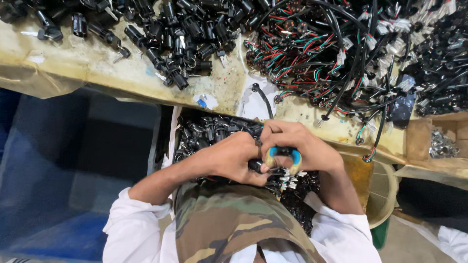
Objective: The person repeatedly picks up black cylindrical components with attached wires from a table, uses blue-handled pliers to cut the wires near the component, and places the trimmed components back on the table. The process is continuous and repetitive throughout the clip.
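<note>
My right hand [300, 146] is closed around small pliers with blue and yellow handles [282, 157]. My left hand [229, 158] grips a small black connector with wires [257, 168], held right against the pliers' jaws. Both hands meet over my lap, above an open box of black connector parts [209, 131]. The pliers' tips are hidden between my fingers.
A worn bench [97, 65] runs along the top. It carries a heap of black cylindrical connectors [180, 29] and a tangle of red, green and black wire harnesses [331, 53]. A carton of small metal parts [441, 143] sits at right, a blue bin [58, 160] at left.
</note>
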